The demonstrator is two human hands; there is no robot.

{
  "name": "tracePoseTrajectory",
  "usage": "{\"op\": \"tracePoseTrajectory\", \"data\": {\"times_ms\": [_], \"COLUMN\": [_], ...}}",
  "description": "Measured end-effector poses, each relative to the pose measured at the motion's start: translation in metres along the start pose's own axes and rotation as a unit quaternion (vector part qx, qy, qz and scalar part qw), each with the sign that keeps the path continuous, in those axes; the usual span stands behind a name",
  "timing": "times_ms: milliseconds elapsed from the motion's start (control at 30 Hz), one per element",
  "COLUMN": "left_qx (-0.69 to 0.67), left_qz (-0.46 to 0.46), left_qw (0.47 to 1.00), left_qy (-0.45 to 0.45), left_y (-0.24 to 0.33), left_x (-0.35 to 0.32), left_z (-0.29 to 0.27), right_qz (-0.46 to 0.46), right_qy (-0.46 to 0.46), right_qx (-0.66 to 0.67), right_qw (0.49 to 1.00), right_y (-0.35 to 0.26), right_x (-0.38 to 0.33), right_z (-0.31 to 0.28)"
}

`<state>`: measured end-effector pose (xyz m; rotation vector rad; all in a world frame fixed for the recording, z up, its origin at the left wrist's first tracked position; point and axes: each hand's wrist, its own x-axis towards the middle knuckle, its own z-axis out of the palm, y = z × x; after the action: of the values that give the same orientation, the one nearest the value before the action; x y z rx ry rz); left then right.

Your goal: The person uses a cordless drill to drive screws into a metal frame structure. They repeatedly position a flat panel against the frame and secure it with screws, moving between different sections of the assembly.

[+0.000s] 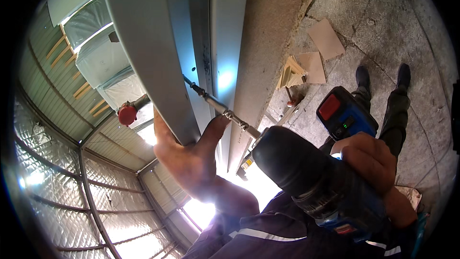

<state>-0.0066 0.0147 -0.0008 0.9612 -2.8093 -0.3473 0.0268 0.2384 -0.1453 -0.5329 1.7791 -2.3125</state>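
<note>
My right hand [371, 160] grips the handle of a black and blue cordless drill [306, 172] with a red-topped battery. A long bit extension [218, 105] runs from its chuck up and left to a grey metal panel [143, 43]. My left hand [189, 158] holds the lower edge of that panel, thumb up beside the bit. The bit's tip touches the panel's inner face near a dark hole.
A concrete ledge [275, 29] runs beside the panel. Far below on the concrete floor [383, 24] stand a person's legs and shoes [383, 96], with cardboard pieces [326, 38] and wood scraps. Corrugated metal wall and foil insulation [62, 163] fill the left side.
</note>
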Motion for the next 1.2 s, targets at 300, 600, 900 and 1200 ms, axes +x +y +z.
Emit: {"op": "tracePoseTrajectory", "data": {"times_ms": [300, 600, 900, 1200], "left_qx": [0.041, -0.017, -0.029, 0.075], "left_qz": [-0.003, 0.036, 0.059, 0.160], "left_qw": [0.999, 0.999, 0.997, 0.983], "left_qy": [0.020, -0.022, -0.038, -0.046], "left_y": [-0.007, -0.001, -0.013, 0.006], "left_x": [-0.001, 0.003, -0.004, 0.002], "left_z": [0.001, 0.004, -0.006, -0.019], "right_qz": [0.011, 0.017, -0.027, -0.051], "right_qy": [0.012, 0.030, 0.015, 0.004], "right_qx": [0.028, 0.028, -0.006, -0.105], "right_qw": [0.999, 0.999, 1.000, 0.993], "right_y": [0.008, 0.006, -0.002, -0.010], "right_x": [0.003, 0.009, 0.016, 0.018], "right_z": [0.010, 0.016, 0.003, -0.007]}}
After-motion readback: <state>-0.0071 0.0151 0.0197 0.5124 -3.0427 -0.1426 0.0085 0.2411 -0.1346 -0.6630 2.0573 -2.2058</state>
